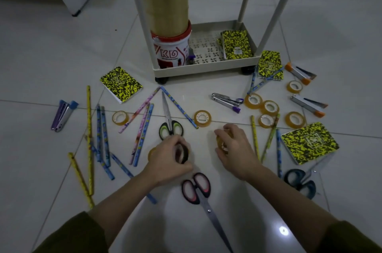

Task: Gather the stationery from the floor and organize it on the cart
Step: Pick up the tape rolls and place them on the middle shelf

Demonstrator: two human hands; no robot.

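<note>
While crouched over the tiled floor, left hand (168, 156) clamped on 1 dark tape roll (183, 153), right hand (233, 149) wrapped round 1 clear tape roll (222, 145), both well short of cart (206, 66), pink scissors (196, 188) just below.

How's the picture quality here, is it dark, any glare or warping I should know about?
Head view: dim overall, colours muted; a small bright glare spot on the floor tile near the right sleeve; wide-angle bending shows in the splayed cart posts and curved tile lines; the left hand and right hand look slightly soft, so the tape rolls they hold are hard to make out.
</note>
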